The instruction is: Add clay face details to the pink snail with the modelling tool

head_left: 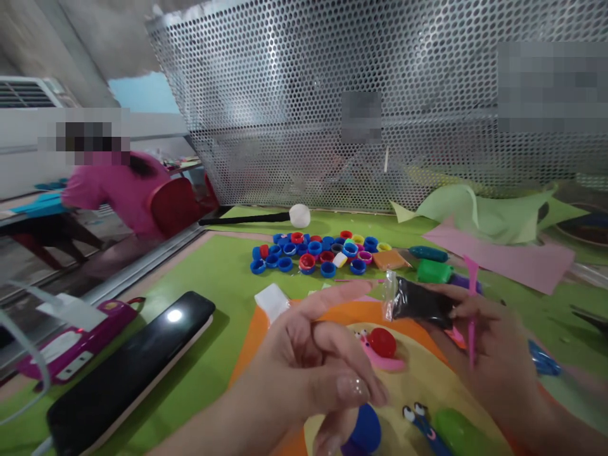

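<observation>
My right hand [494, 345] grips a clear packet of black modelling clay [422, 303] and a thin pink plastic tool [472, 316] that stands upright between the fingers. My left hand [323, 364] hovers over the picture, index finger stretched out and the others bent apart, with nothing visible in it. Beneath both hands lies an orange sheet [247, 342] bearing a cream rounded shape [403, 405]. On that shape are a pink clay snail with a red cap [382, 342], a blue cap [363, 432] partly behind my left hand, and a blue clay figure [430, 430] beside a green cap [458, 430].
Many bottle caps [307, 263] lie behind the sheet, near a green clay packet [434, 272]. A black phone or power bank [133, 367] and a purple power strip [85, 342] sit left. Paper sheets [503, 250] lie right. A perforated metal panel [304, 145] bounds the back; a person in pink [114, 187] sits beyond.
</observation>
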A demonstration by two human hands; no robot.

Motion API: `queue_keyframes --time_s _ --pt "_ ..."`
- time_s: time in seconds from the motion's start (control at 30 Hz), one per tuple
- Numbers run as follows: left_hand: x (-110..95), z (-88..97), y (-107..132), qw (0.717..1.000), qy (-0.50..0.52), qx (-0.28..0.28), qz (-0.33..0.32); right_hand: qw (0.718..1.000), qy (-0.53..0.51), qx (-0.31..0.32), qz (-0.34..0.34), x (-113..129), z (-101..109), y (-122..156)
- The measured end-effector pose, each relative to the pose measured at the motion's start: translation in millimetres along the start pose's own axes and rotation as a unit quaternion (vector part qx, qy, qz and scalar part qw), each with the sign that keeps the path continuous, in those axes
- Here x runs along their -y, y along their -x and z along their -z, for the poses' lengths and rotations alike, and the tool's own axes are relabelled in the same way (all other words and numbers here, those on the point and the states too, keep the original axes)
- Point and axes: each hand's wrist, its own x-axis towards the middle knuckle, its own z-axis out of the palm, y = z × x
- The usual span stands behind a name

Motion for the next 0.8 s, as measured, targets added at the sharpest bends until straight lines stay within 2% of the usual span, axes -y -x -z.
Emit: queue_keyframes --time_s 0.07,0.23,0.4,0.8 --pt "0.4 -0.9 1.6 1.0 0.002 -0.006 0.0 1.0 -0.002 0.006 -0.004 0.9 -0.9 0.1" --pt "3.7 -0.9 4.3 0.997 0.022 -0.009 -0.067 1.0 0.006 0.021 -0.006 1.1 0.7 2.3" --pt "2.1 -0.5 5.7 1.0 0.011 -0.013 -0.008 1.0 0.016 0.017 -0.008 -4.0 2.7 4.9" --pt "7.6 6.4 5.9 0.997 -0.009 0.078 -0.028 0.999 0.029 0.023 -0.002 -1.5 -0.3 2.9"
